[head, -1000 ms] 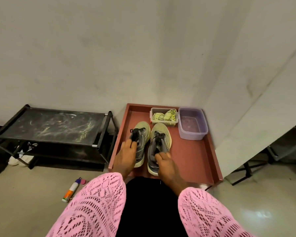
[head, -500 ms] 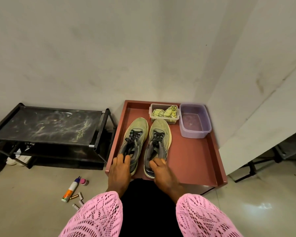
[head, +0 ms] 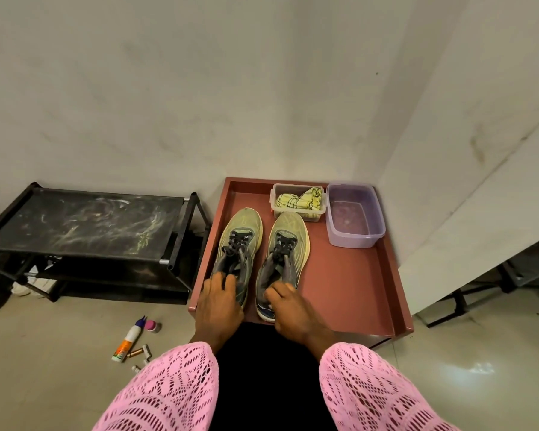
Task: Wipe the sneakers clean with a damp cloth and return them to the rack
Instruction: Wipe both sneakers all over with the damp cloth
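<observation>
Fingers of the left hand (head: pixel 219 303) curl over the heel collar of the left sneaker (head: pixel 237 247), gripping it; those of the right hand (head: pixel 288 309) bend down onto the heel of the right sneaker (head: pixel 285 256) and hold it the same way. Both sneakers lie side by side on the red tray (head: pixel 349 284), toes toward its far edge, heels close to its near edge. The left one runs just inside the tray's left rim. The right one's toe sits just beside a clear box (head: pixel 299 202) holding the yellow cloth (head: pixel 297 199), which stands against the far rim. In the far right corner stands a purple tub (head: pixel 355 214) with water in it. Between the right sneaker and the tray's right rim the red floor is bare, from the tub down to the near right corner. The black shoe rack (head: pixel 84 227) stands on the floor just left of the tray, its end frame close to the left rim, its top shelf dusty and bare. A glue tube (head: pixel 128 340) and small batteries (head: pixel 139 353) lie on the floor in front of the rack, off the near left corner of the tray.
</observation>
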